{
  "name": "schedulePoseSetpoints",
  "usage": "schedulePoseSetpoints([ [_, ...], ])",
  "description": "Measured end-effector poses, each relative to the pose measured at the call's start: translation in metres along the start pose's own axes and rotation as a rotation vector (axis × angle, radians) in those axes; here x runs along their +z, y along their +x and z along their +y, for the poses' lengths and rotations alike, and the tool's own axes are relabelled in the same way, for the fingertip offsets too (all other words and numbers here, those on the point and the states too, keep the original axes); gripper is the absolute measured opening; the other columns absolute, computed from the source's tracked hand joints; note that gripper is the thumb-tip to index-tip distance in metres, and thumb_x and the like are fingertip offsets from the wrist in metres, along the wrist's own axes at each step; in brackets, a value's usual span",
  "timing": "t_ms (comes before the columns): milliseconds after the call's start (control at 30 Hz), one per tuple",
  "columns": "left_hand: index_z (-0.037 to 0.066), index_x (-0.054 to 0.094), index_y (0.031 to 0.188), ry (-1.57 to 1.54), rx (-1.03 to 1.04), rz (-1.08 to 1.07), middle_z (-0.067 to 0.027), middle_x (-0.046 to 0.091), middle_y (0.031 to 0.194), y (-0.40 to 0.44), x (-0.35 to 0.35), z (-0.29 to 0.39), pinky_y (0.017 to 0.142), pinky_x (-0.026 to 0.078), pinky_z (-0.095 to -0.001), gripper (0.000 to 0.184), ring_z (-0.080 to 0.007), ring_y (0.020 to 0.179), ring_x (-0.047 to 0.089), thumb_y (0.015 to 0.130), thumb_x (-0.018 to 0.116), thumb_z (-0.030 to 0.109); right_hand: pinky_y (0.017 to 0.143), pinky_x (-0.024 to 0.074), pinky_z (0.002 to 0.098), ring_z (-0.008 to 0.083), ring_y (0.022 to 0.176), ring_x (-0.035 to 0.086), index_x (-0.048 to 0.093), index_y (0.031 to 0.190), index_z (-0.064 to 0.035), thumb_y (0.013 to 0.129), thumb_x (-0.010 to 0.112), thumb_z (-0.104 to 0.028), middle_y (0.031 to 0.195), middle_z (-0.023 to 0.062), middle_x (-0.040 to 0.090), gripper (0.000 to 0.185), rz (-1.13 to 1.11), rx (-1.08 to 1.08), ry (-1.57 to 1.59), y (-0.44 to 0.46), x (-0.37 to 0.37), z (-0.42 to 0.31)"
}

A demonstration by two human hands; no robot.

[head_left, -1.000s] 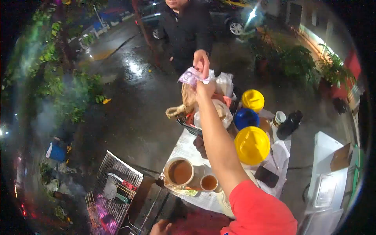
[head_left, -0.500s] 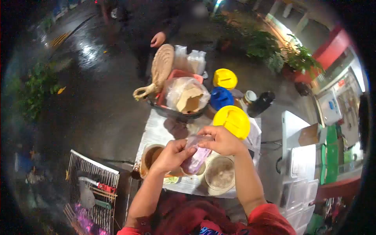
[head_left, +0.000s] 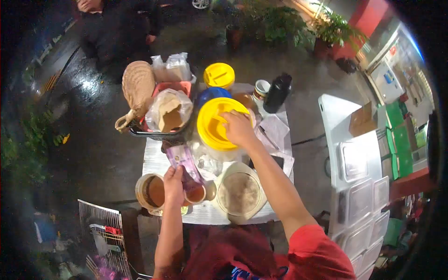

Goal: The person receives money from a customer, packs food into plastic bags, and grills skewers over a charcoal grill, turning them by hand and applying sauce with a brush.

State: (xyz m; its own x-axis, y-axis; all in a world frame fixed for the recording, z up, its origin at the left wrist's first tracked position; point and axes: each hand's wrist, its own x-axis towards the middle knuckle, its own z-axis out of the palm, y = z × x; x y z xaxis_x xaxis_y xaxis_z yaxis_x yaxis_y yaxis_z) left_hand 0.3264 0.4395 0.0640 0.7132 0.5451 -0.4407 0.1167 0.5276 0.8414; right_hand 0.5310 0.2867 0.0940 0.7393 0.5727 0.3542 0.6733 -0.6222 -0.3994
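Observation:
My left hand [head_left: 173, 185] is closed on a purple banknote [head_left: 185, 164], pinching its lower left edge above the table. My right hand [head_left: 239, 128] reaches to the large yellow lid [head_left: 207, 130], its fingers bent around the raised grip in the middle. The lid sits on a clear jar whose body shows only in part below it. Under the banknote stands a small container of brown sauce [head_left: 196, 194], with a larger tub of brown liquid [head_left: 154, 191] to its left. A round tub with a cloudy top [head_left: 239, 192] is below my right forearm.
Behind are a blue lid [head_left: 213, 95], another yellow lid [head_left: 219, 76], a white cup [head_left: 262, 87] and a black bottle [head_left: 278, 93]. A basket with a bag [head_left: 156, 112] and woven fan [head_left: 138, 84] stands left. A wire rack [head_left: 100, 228] is lower left; a person [head_left: 114, 32] stands beyond.
My right hand has left the banknote and moved up to the large yellow lid. My left hand keeps the note, now further left. The view has shifted, and the person appears further left.

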Motion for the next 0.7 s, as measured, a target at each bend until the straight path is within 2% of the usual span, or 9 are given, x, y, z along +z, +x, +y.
schedulePoseSetpoints([
  [67,0.003,0.055,0.098,0.006,0.036,0.050,-0.0010,0.058,0.080,0.000,0.025,0.005,0.057,0.047,-0.0225,0.014,-0.0078,0.067,0.056,0.090,0.047,0.011,0.082,0.0395,0.0439,0.0310,0.096,0.054,0.059,0.098,-0.0074,0.075,0.057,-0.014,0.099,0.0149,0.059,0.024,-0.052,-0.001,0.006,0.007,-0.038,-0.007],
  [133,0.003,0.054,0.101,0.034,0.129,0.109,-0.0013,0.057,0.080,-0.005,0.053,0.028,0.058,0.047,-0.0217,0.016,-0.0084,0.068,0.057,0.090,0.046,0.011,0.080,0.0434,0.0393,0.0305,0.092,0.057,0.059,0.098,-0.0049,0.074,0.056,-0.005,0.096,0.0149,0.060,0.024,0.345,0.005,0.311,0.000,-0.067,0.021],
  [233,0.001,0.058,0.095,0.357,0.508,-0.049,-0.0054,0.060,0.088,0.011,0.093,0.049,0.062,0.047,-0.0307,0.017,-0.0178,0.072,0.059,0.087,0.050,0.013,0.077,0.0444,0.0310,0.0221,0.084,0.059,0.058,0.098,-0.0009,0.076,0.056,0.000,0.090,0.0121,0.062,0.022,0.524,0.426,0.753,-0.033,-0.088,0.079],
  [333,-0.005,0.058,0.096,1.106,0.673,-0.249,-0.0175,0.061,0.100,0.071,0.123,0.035,0.069,0.047,-0.0372,0.027,-0.0339,0.078,0.060,0.084,0.053,0.018,0.075,0.0434,0.0277,0.0178,0.083,0.058,0.057,0.101,0.0014,0.080,0.058,-0.004,0.092,0.0094,0.062,0.022,0.439,0.699,0.759,-0.087,-0.076,0.121],
  [400,-0.005,0.057,0.101,1.222,0.599,-0.392,-0.0224,0.061,0.095,0.118,0.128,0.005,0.069,0.046,-0.0395,0.034,-0.0404,0.079,0.058,0.081,0.055,0.023,0.075,0.0435,0.0278,0.0171,0.084,0.057,0.057,0.101,0.0020,0.080,0.058,-0.004,0.092,0.0080,0.062,0.022,0.337,0.746,0.730,-0.109,-0.073,0.114],
  [500,-0.003,0.055,0.104,1.388,1.006,-0.213,-0.0191,0.063,0.087,0.128,0.129,-0.004,0.067,0.046,-0.0399,0.034,-0.0378,0.074,0.059,0.081,0.055,0.021,0.073,0.0440,0.0266,0.0152,0.080,0.056,0.057,0.102,0.0027,0.080,0.058,-0.003,0.090,0.0075,0.061,0.022,0.237,0.635,0.633,-0.106,-0.070,0.084],
  [600,-0.003,0.053,0.108,0.655,0.468,-0.063,-0.0198,0.062,0.094,0.044,0.133,0.079,0.076,0.045,-0.0402,0.038,-0.0351,0.084,0.059,0.079,0.059,0.021,0.074,0.0459,0.0299,0.0224,0.084,0.059,0.055,0.101,0.0033,0.080,0.056,-0.002,0.090,0.0137,0.061,0.022,0.216,0.292,0.363,-0.086,-0.045,0.071],
  [667,-0.004,0.052,0.108,0.745,0.406,0.092,-0.0193,0.061,0.096,0.058,0.085,0.059,0.077,0.045,-0.0397,0.039,-0.0326,0.085,0.059,0.078,0.061,0.020,0.078,0.0435,0.0425,0.0378,0.089,0.055,0.057,0.100,-0.0011,0.076,0.058,-0.008,0.093,0.0205,0.059,0.025,0.087,0.173,0.288,-0.045,-0.045,0.029],
  [700,-0.004,0.052,0.108,0.786,0.377,0.172,-0.0191,0.060,0.097,0.070,0.062,0.039,0.078,0.045,-0.0394,0.039,-0.0313,0.086,0.059,0.078,0.061,0.019,0.082,0.0409,0.0445,0.0376,0.089,0.055,0.057,0.103,-0.0015,0.076,0.058,-0.011,0.094,0.0200,0.058,0.029,0.032,0.063,0.195,-0.033,-0.024,0.028],
])
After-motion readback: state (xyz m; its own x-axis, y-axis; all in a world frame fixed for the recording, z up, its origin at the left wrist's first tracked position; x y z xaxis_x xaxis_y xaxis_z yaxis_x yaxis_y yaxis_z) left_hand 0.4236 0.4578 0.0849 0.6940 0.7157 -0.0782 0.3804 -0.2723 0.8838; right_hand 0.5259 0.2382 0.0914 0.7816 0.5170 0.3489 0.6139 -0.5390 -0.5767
